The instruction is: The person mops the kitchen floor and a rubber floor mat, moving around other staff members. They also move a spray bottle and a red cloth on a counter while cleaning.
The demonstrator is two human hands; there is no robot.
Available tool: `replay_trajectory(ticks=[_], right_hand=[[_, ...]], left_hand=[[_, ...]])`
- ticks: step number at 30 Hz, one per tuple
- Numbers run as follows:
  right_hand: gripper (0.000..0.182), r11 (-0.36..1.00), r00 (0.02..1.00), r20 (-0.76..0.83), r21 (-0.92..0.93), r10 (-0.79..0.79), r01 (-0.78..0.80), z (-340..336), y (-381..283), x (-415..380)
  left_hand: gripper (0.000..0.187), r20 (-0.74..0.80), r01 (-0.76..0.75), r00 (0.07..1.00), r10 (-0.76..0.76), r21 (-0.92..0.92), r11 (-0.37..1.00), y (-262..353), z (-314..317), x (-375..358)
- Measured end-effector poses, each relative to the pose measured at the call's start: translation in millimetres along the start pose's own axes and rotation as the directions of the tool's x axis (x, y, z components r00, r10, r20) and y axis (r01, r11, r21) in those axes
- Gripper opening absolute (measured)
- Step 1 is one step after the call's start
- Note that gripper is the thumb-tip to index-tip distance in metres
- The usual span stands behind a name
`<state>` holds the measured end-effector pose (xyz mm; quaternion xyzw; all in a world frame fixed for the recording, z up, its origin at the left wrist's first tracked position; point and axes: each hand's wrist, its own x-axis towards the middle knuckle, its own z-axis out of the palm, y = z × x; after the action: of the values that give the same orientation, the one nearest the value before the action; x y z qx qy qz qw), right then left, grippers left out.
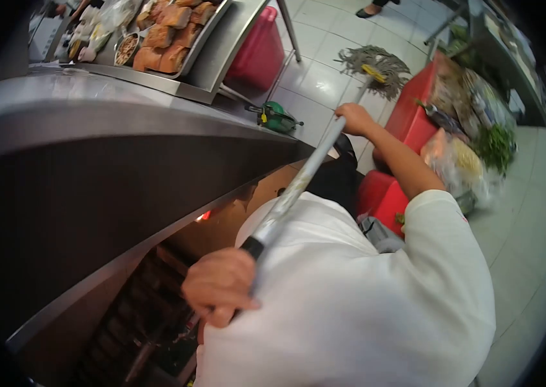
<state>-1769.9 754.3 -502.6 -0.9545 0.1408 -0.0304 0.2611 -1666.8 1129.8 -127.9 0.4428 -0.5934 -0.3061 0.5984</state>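
A long grey mop (305,169) slants across the view, with both my hands on it. My left hand (221,287) is closed around the black upper end of the handle, close to my white shirt. Farther down, my right hand (357,120) wraps round the grey pole, its arm stretched forward. Beyond that hand, the grey string mop head (355,61) with its yellow clamp (373,73) lies spread on the white floor tiles, beside a red crate (413,97).
Red crates and bags of vegetables (463,161) stand on the right. A steel counter (215,55) bears a tray of orange-brown chunks (173,39). Near its legs are a red bin (263,55) and a green object (279,117). Another person's shoe (368,11) shows at the top.
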Motion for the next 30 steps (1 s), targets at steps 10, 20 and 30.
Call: replay_trajectory(ticks=[10,20,30], right_hand=[[0.023,0.919,0.992,0.016,0.38,-0.126,0.11,73,-292,-54],[0.02,0.835,0.827,0.174,0.26,-0.535,0.485,77,-271,-46],[0.023,1.0,0.999,-0.038,0.011,-0.006,0.007,73,-110,25]], left_hand=[[0.013,-0.431,-0.453,0.796,0.425,0.043,0.891,193,-70,-75],[0.014,-0.333,-0.456,0.817,0.47,0.124,0.881,199,-35,-129],[0.016,-0.486,0.065,0.872,0.06,0.236,0.97,40,48,-114]])
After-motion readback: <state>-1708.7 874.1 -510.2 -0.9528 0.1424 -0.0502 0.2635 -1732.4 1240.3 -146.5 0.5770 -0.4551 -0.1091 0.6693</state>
